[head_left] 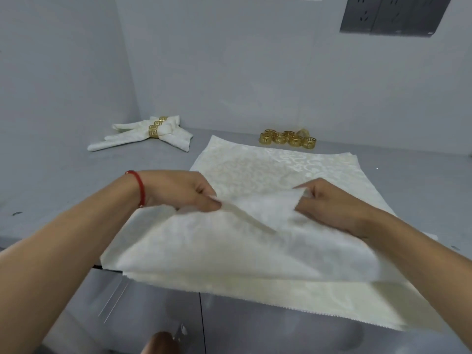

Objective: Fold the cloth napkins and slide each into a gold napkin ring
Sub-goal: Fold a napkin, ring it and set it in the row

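A stack of cream patterned napkins (pixel 275 169) lies spread on the grey counter (pixel 63 190), its near edge hanging over the front. The top napkin (pixel 229 241) is lifted and partly doubled over. My left hand (pixel 178 190) pinches its raised fold at the left, and my right hand (pixel 334 203) pinches a lifted corner at the right. Several loose gold napkin rings (pixel 287 139) sit in a cluster behind the stack. At the back left lie folded napkins (pixel 143 135) held in gold rings.
Grey walls close off the counter at the back and left. A dark socket panel (pixel 393 15) is mounted high on the back wall. Steel cabinet fronts (pixel 153 315) run below the counter edge.
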